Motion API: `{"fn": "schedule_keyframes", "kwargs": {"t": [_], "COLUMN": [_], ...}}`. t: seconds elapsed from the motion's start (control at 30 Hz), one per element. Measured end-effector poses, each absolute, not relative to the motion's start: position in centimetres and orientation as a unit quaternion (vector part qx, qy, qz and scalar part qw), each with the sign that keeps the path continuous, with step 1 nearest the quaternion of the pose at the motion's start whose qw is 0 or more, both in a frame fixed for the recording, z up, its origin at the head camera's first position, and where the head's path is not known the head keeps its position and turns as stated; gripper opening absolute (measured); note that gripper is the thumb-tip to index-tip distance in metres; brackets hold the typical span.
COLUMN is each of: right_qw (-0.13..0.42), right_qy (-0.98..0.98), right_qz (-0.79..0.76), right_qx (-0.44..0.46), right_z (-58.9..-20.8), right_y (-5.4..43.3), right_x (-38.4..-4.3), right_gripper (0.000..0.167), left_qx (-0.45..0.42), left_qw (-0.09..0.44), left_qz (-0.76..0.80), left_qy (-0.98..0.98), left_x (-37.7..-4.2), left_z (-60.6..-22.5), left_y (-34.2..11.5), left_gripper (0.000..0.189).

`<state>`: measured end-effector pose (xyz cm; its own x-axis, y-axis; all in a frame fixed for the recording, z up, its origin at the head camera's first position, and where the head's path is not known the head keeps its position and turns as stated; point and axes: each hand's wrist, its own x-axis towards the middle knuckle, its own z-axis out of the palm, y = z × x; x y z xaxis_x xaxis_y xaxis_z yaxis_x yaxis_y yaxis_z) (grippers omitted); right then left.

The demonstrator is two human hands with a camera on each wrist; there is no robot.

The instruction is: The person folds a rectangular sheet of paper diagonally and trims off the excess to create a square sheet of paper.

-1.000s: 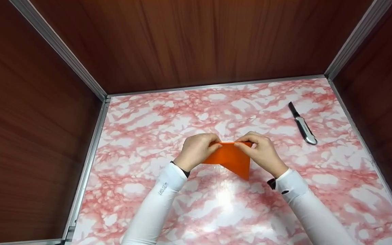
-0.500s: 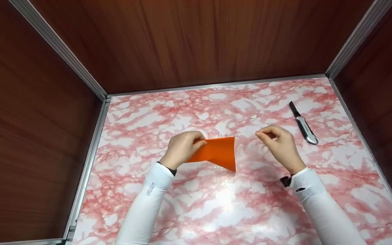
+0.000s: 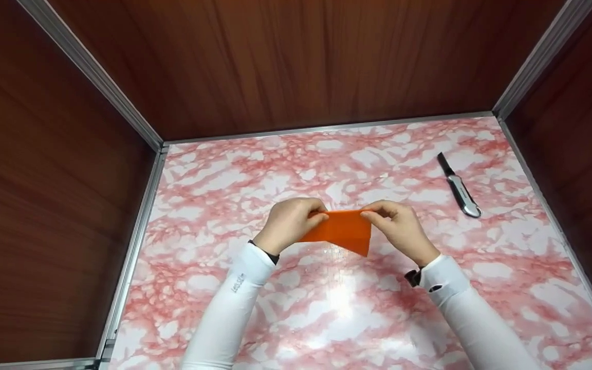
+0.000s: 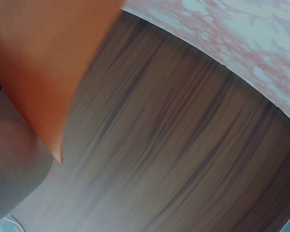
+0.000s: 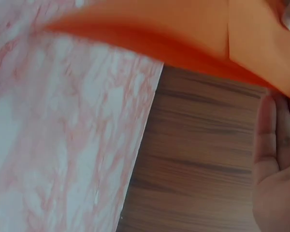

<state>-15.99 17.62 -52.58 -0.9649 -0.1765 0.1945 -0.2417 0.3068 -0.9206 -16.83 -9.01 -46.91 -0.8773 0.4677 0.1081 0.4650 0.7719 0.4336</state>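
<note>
Between both hands hangs a piece of orange paper (image 3: 348, 230), folded, its top edge nearly level and its lower edge slanting down to a point on the right. My left hand (image 3: 296, 221) pinches the top edge between thumb and fingers, and covers the paper's left part. At the upper right corner, my right hand (image 3: 401, 228) pinches the paper with thumb and forefinger. The left wrist view shows a pointed corner of the orange sheet (image 4: 48, 63) close up. A straight crease line runs across the orange paper (image 5: 183, 29) in the right wrist view.
A utility knife (image 3: 461, 192) with a black and silver handle lies on the right of the red-and-white marbled table (image 3: 224, 180). Brown wood-grain panels (image 3: 285, 67) in metal frames wall in the back and both sides.
Half a second ago my right hand was off the paper, out to the right; now it has come back and pinches the right corner. The left hand moved left with the paper, then back right.
</note>
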Motion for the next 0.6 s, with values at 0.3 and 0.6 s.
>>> {"fn": "schedule_keyframes", "kwargs": {"t": [0.3,0.6], "right_qw": [0.093,0.105], "right_qy": [-0.813,-0.808], "right_qz": [0.561,0.565], "right_qx": [0.124,0.135], "right_z": [-52.6,-50.6], "right_y": [15.9,14.7], "right_x": [-15.7,-13.9], "right_gripper": [0.006,0.006], "left_qx": [0.323,0.352], "left_qw": [-0.056,-0.069], "left_qz": [0.185,0.171], "left_qy": [0.927,0.918], "left_x": [-17.3,-17.2], "left_z": [-48.4,-49.5], "left_y": [-5.9,-4.9], "left_gripper": [0.026,0.031]}}
